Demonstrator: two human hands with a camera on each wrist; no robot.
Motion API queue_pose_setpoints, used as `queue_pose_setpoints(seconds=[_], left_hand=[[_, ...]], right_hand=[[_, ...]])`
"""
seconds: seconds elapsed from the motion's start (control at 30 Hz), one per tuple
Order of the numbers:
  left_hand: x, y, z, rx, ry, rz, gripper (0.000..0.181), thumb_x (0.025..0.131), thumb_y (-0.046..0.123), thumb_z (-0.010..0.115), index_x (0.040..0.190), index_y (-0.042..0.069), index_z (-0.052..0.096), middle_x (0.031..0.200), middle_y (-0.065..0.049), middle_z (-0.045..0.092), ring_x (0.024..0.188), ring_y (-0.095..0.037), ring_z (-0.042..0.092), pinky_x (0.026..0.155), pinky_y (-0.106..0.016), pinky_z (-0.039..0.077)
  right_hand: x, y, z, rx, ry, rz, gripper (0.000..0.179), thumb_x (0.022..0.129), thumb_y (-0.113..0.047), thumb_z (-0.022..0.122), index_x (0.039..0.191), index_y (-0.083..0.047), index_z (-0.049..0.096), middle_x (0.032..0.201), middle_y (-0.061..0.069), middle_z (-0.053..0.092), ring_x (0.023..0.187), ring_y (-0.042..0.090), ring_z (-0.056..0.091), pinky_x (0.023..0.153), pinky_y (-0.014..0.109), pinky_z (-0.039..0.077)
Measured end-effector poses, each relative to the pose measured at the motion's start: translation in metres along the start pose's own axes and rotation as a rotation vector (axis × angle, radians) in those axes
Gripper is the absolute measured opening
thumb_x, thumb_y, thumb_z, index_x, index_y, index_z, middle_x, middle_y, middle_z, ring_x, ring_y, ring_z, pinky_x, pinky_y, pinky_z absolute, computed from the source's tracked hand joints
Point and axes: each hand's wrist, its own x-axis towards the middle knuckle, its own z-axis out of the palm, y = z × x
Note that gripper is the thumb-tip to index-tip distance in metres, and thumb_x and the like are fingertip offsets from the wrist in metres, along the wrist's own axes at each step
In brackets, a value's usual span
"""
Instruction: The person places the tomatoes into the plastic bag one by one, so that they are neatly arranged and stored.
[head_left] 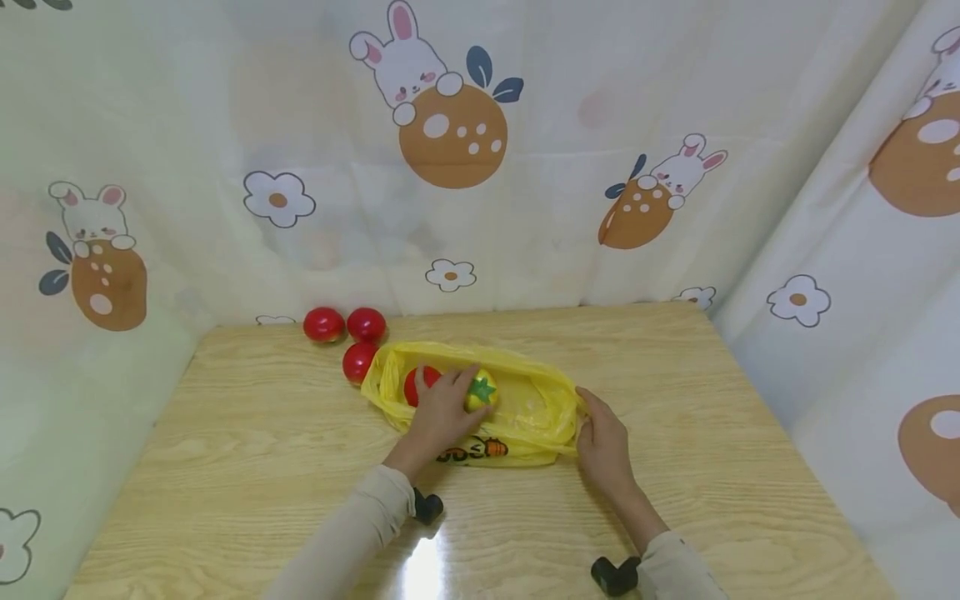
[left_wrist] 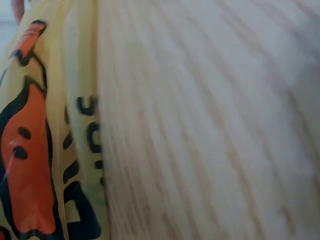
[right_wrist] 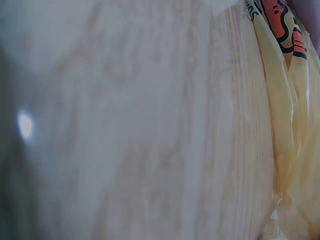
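Note:
A yellow plastic bag [head_left: 540, 446] lies on the table with its mouth held wide. Inside it are a red round fruit [head_left: 411, 388] and a yellow round fruit [head_left: 482, 390] with a green star-shaped top. My left hand [head_left: 442, 412] reaches into the bag, its thumb and a finger about the yellow fruit. Another finger of that hand lies over the red one. At the bag's right end my right hand [head_left: 603, 437] grips the rim. Both wrist views show the printed bag side, in the left wrist view an orange figure [left_wrist: 30, 165]; the hands are mostly out of those views.
Several red round fruits [head_left: 324, 325] sit together at the table's back left, one touching or close to the bag's left end. A patterned curtain [head_left: 555, 208] hangs behind the wooden table [head_left: 247, 467]. Black wrist devices [head_left: 615, 575] sit under both forearms.

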Motion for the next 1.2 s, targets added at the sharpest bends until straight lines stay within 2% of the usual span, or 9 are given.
queue_pose_setpoints(seconds=[0.17,0.37,0.57,0.87,0.97,1.2], left_hand=[[-0.002,0.001,0.002,0.028,0.011,-0.036,0.067,0.085,0.050,0.071,0.139,0.015,0.053,0.122,-0.008,0.065,0.119,-0.029,0.056,0.112,-0.072,0.001],[-0.001,0.002,0.003,0.040,0.028,-0.035,0.067,0.085,0.050,0.071,0.140,0.016,0.053,0.122,-0.009,0.064,0.125,-0.034,0.049,0.113,-0.072,0.002],[-0.001,0.000,0.004,0.002,0.000,-0.056,0.069,0.085,0.050,0.071,0.141,0.015,0.051,0.128,-0.014,0.061,0.135,-0.041,0.040,0.114,-0.069,-0.002],[-0.002,-0.002,0.002,-0.048,0.010,-0.064,0.065,0.090,0.052,0.064,0.140,0.012,0.052,0.134,-0.015,0.057,0.140,-0.043,0.033,0.116,-0.066,-0.002],[-0.002,-0.003,-0.001,-0.046,0.035,-0.049,0.060,0.092,0.049,0.063,0.138,0.012,0.054,0.133,-0.015,0.056,0.139,-0.042,0.034,0.116,-0.066,0.003],[-0.002,-0.011,-0.008,-0.041,0.141,0.004,0.046,0.093,0.041,0.064,0.127,0.009,0.062,0.127,-0.015,0.059,0.133,-0.041,0.040,0.113,-0.067,0.015]], right_hand=[[-0.002,0.001,0.001,-0.004,0.024,-0.019,0.047,0.090,0.015,0.040,0.136,0.008,0.048,0.134,0.030,0.054,0.127,0.047,0.049,0.103,0.060,0.042],[-0.002,0.000,0.001,-0.010,0.042,-0.039,0.048,0.089,0.016,0.040,0.135,0.009,0.048,0.132,0.031,0.055,0.125,0.048,0.050,0.101,0.061,0.043],[-0.002,-0.001,0.000,-0.003,0.041,-0.041,0.047,0.089,0.016,0.040,0.135,0.009,0.049,0.130,0.031,0.056,0.124,0.048,0.051,0.101,0.060,0.044],[-0.002,-0.002,-0.001,0.001,0.013,-0.015,0.047,0.090,0.015,0.039,0.136,0.008,0.048,0.133,0.030,0.055,0.127,0.046,0.050,0.102,0.060,0.043],[-0.002,-0.002,-0.001,-0.001,0.008,-0.010,0.048,0.090,0.015,0.039,0.136,0.008,0.048,0.133,0.030,0.054,0.127,0.046,0.050,0.102,0.060,0.043],[-0.002,-0.001,0.000,-0.002,0.035,-0.037,0.047,0.089,0.016,0.041,0.135,0.009,0.049,0.130,0.031,0.056,0.124,0.047,0.052,0.099,0.060,0.045]])
